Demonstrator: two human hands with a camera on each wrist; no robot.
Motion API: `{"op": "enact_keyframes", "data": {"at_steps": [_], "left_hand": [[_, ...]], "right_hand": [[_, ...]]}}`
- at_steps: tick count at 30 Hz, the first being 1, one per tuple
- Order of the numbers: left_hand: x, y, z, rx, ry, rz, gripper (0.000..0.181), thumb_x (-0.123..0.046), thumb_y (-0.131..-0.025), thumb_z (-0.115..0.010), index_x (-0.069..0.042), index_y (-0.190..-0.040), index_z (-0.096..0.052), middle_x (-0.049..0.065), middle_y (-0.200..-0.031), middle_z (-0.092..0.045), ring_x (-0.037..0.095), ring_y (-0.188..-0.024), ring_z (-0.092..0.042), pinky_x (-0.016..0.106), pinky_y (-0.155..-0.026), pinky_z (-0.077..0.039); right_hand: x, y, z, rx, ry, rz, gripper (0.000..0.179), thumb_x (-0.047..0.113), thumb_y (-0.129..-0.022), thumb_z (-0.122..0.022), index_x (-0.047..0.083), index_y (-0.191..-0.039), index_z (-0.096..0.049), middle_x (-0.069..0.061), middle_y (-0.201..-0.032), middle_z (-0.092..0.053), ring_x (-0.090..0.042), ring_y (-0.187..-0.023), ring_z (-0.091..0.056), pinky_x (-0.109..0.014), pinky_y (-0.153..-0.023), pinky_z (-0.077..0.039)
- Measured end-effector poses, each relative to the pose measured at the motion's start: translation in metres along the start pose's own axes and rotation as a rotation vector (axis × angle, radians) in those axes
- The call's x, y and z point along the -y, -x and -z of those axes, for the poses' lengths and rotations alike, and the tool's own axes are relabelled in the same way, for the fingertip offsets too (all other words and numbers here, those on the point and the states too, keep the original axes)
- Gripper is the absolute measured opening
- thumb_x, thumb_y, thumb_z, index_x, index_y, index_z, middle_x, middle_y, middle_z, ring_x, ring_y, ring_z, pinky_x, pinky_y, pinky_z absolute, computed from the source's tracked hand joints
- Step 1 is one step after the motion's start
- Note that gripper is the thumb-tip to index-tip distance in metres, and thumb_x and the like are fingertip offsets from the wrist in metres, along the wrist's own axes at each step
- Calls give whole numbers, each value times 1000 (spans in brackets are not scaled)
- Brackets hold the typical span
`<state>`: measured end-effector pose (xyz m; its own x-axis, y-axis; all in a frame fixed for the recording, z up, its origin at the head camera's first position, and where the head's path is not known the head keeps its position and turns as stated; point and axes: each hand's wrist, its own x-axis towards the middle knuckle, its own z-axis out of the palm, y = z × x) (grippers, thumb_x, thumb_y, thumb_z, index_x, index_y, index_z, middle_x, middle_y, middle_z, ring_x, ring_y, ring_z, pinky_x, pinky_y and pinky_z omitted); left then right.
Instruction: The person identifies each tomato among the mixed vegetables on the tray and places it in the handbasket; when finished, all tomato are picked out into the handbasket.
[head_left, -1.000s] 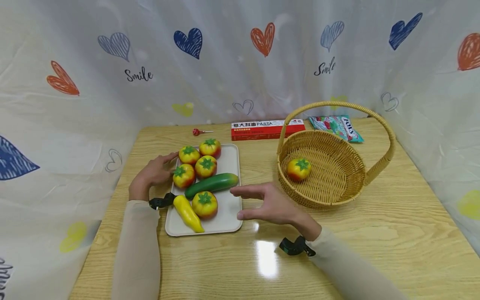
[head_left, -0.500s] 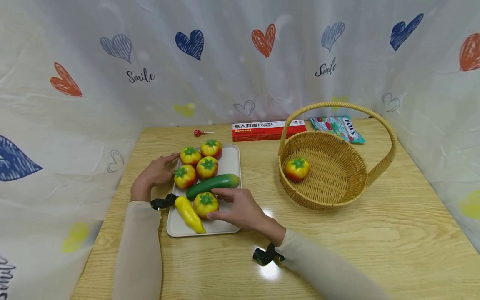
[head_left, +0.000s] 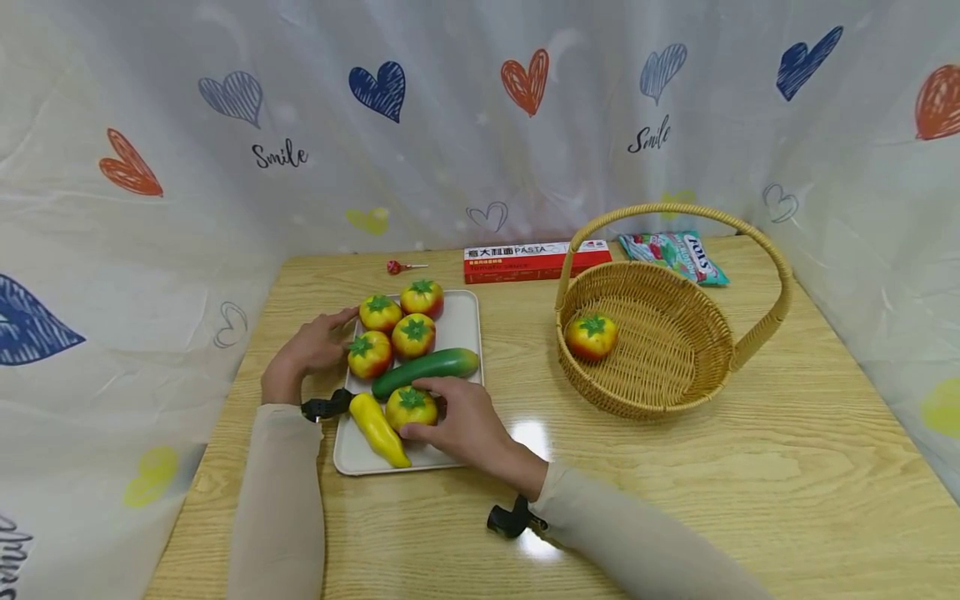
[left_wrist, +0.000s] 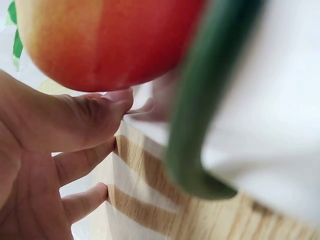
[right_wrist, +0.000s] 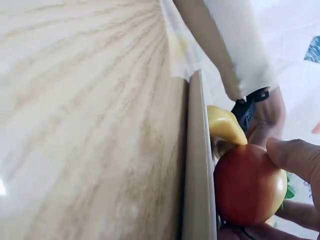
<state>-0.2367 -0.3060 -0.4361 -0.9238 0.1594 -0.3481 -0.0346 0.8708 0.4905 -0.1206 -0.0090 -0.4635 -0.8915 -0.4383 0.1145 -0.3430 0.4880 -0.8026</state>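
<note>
My right hand (head_left: 467, 421) curls its thumb and fingers around the front tomato (head_left: 412, 409), which is red and yellow with a green leafy top and sits in the white tray (head_left: 457, 315). In the right wrist view my thumb (right_wrist: 292, 157) lies on this tomato (right_wrist: 247, 185). A yellow pepper (head_left: 379, 431) lies left of it and a green cucumber (head_left: 426, 372) behind it. My left hand (head_left: 311, 346) rests at the tray's left edge, beside several more tomatoes (head_left: 370, 355). In the left wrist view its thumb (left_wrist: 75, 120) is right under a tomato (left_wrist: 110, 42), with fingertips on the table.
A wicker basket (head_left: 660, 404) with a tall handle stands to the right, one tomato (head_left: 592, 337) inside. Along the back lie a lollipop (head_left: 395, 267), a red pasta box (head_left: 502, 267) and a candy bag (head_left: 678, 257). A patterned curtain (head_left: 450, 167) surrounds the table.
My right hand has moved left from the tray's right side and taken hold of the front tomato. The tomato in the basket has shifted slightly left. My left hand stays at the tray.
</note>
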Motion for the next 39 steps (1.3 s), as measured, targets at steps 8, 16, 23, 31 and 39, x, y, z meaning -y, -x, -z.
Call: {"op": "enact_keyframes", "data": {"at_steps": [8, 16, 23, 31, 39], "left_hand": [[0, -2, -1, 1, -10, -11, 75, -21, -106, -61, -17, -174, -30, 32, -178, -22, 63, -162, -14, 82, -128, -16], [0, -3, -2, 8, 2, 8, 77, -15, -104, -59, -19, -175, -29, 34, -178, -21, 64, -162, -14, 82, -128, -16], [0, -1, -2, 11, 14, 23, 77, -15, -104, -59, -20, -175, -29, 38, -176, -20, 65, -161, -15, 83, -126, -18], [1, -1, -3, 1, 6, 8, 80, -12, -101, -60, -19, -175, -30, 38, -175, -22, 65, -161, -17, 83, -126, -19], [4, -5, -3, -12, 14, -42, 80, -10, -100, -62, -16, -174, -31, 34, -175, -27, 61, -162, -21, 77, -129, -21]], "right_hand": [[-4, 9, 26, 57, -72, 50, 58, 18, -90, -89, 11, -144, -71, -7, -139, -73, -19, -115, -71, -34, -97, -65], [-16, 29, 101, 62, -126, 86, 57, 13, -91, -87, 14, -146, -70, -8, -151, -69, -23, -125, -73, -39, -106, -63], [-34, 63, 179, 61, -117, 142, 56, 10, -97, -83, 13, -150, -66, -11, -149, -68, -26, -125, -71, -30, -106, -61], [-57, 98, 240, -46, 15, 89, 55, 3, -96, -82, 13, -149, -68, -13, -147, -69, -1, -123, -67, -14, -101, -57], [-76, 105, 256, -36, 93, 18, 50, 10, -99, -81, 14, -148, -69, -12, -145, -71, -7, -122, -69, -12, -98, -57]]}}
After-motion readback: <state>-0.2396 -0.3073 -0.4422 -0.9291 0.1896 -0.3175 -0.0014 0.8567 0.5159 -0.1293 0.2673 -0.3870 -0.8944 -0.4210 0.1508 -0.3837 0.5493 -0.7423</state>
